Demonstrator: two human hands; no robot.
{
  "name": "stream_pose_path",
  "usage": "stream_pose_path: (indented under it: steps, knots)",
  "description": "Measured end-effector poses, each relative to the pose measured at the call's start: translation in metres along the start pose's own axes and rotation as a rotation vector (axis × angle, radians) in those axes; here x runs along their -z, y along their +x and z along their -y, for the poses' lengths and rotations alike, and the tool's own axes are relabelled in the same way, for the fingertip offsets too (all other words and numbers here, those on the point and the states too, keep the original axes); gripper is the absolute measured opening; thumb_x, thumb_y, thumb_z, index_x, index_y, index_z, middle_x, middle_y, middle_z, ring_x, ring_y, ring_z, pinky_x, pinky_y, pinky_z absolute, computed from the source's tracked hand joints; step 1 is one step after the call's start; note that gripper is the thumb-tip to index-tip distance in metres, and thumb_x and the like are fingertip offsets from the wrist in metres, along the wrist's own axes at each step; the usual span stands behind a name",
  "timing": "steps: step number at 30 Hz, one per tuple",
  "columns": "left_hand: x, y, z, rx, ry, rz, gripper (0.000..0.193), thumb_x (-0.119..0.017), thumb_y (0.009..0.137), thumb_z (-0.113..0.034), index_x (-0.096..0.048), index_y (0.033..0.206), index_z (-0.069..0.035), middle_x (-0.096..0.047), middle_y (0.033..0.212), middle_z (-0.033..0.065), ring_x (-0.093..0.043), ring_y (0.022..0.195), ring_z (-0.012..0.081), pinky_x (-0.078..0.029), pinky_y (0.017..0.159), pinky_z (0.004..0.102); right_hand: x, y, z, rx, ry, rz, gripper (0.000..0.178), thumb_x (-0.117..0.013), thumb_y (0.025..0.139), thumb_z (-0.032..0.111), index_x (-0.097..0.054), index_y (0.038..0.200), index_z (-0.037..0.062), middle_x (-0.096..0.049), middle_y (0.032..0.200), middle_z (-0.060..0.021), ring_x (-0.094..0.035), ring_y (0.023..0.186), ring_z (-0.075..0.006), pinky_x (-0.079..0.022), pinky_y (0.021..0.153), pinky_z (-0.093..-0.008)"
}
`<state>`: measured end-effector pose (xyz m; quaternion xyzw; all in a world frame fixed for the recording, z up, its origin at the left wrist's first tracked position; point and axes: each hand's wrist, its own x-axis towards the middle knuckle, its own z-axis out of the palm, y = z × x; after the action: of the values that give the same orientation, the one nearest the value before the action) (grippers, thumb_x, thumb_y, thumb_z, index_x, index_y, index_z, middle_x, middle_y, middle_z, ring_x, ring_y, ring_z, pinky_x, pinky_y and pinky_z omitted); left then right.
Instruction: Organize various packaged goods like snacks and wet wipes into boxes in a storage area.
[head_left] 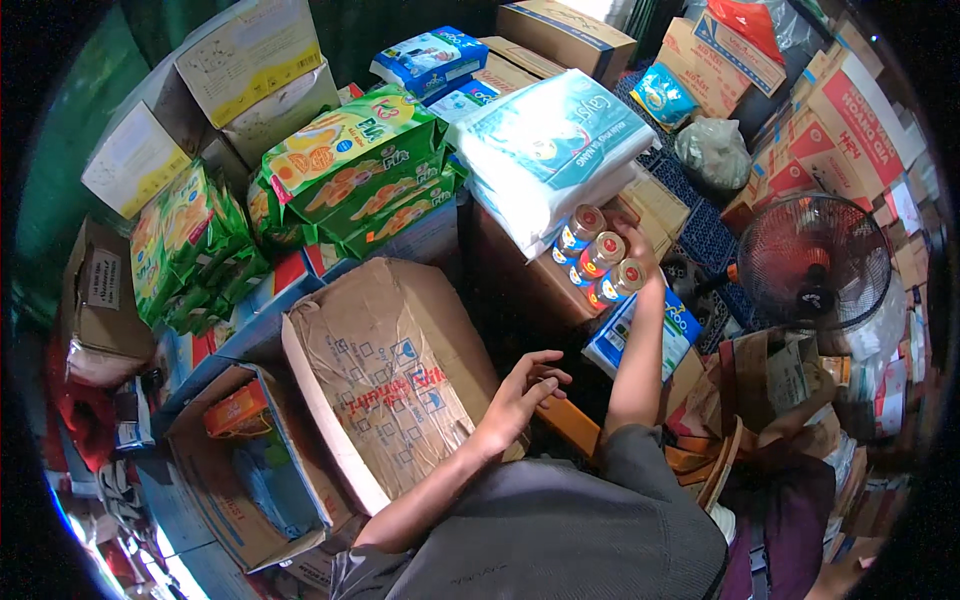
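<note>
My right hand [636,246] reaches forward and curls round the far right side of a group of small jars [602,254]. The jars have gold lids and red, blue and white labels. They are at the near edge of a brown carton, beside a big white and teal plastic-wrapped pack [555,135]. Part of my right fingers is hidden behind the lids. My left hand [522,392] hovers by the right edge of a large taped carton [390,370], fingers loosely apart and holding nothing. A blue and white pack [645,335] lies under my right forearm.
Green snack packs [350,165] are piled on boxes at left. An opened carton [250,470] holds an orange box and blue plastic. A standing fan [815,265] is at right, near stacked cartons [850,130]. Another person's arm [800,410] shows at lower right.
</note>
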<state>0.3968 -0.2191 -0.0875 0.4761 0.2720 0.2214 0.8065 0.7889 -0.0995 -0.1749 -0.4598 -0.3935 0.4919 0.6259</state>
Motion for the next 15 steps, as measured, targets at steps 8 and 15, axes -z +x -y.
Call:
stream_pose_path:
  steps: [8,15]
  knots:
    - [0.000,0.000,0.001,-0.011,0.004,-0.010,0.045,-0.052,0.108,-0.016,-0.044,0.152,-0.007,-0.066,0.130,0.0107,-0.064,0.113,0.0165,-0.050,0.095,0.0305,-0.001,0.003,-0.009,0.074,0.001,-0.087,0.036,-0.056,0.102,0.021,-0.066,0.130,0.0002,-0.071,0.124,-0.0093,-0.067,0.114,-0.0210,-0.052,0.100,-0.0356]
    - [0.000,-0.002,0.002,0.002,-0.009,-0.009,0.044,-0.053,0.108,-0.017,-0.045,0.151,-0.007,-0.066,0.129,0.0104,-0.062,0.115,0.0165,-0.049,0.097,0.0312,0.014,0.006,-0.029,0.010,0.145,-0.261,0.034,-0.052,0.103,0.020,-0.066,0.127,-0.0003,-0.072,0.119,-0.0102,-0.068,0.112,-0.0224,-0.051,0.103,-0.0353]
